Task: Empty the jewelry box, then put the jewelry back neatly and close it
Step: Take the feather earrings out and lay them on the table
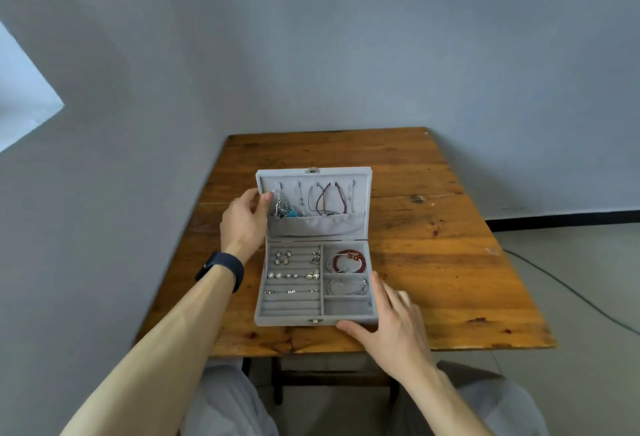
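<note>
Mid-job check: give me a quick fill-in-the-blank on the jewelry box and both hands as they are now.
1. The jewelry box on the table stands ___.
2. The left hand holds the box's ___ by its edge.
3. The bead bracelet in the far right compartment is ___.
4. The right hand rests at the box's front ___ corner.
Missing words: open; lid; red; right.

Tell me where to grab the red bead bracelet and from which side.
Pinch the red bead bracelet at its far arc, straight down from above: it lies flat in a walled compartment of the jewelry box, and a silver bracelet overlaps its near-left part.
</note>
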Motion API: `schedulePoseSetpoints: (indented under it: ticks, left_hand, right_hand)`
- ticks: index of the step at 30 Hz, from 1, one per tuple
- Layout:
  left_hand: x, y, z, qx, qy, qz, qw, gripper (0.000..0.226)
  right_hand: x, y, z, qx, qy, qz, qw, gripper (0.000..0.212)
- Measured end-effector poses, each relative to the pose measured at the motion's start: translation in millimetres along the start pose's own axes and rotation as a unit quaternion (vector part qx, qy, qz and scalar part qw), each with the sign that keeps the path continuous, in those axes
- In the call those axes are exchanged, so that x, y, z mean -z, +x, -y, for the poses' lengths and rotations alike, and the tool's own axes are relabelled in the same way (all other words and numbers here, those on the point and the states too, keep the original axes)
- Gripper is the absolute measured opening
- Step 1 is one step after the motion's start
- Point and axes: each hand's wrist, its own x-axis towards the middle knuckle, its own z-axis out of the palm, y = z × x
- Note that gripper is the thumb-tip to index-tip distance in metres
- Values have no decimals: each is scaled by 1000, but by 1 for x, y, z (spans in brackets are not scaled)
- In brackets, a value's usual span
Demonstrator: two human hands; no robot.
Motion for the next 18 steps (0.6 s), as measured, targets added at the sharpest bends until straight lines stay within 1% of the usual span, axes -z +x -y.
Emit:
schedulePoseSetpoints:
  ticks: [4,8,11,16,18]
  left_hand:
    - [-9,16,-3,6,8,1,1000,46]
    - [-15,39,-3,6,28,-2,1000,47]
    - [-19,54,-2,6,37,5,999,47]
    - [-20,72,0,9,27,10,1000,41]
    - [-19,74,0,12,26,7,1000,43]
  right_hand:
    - [8,21,-2,-14,13,27,999,115]
    - [13,48,-4,-12,-8,53,998,115]
    - [9,63,-1,-15,-12,55,998,115]
    - [9,85,4,-8,-8,48,999,115]
    - [12,89,7,-5,-7,50,999,114]
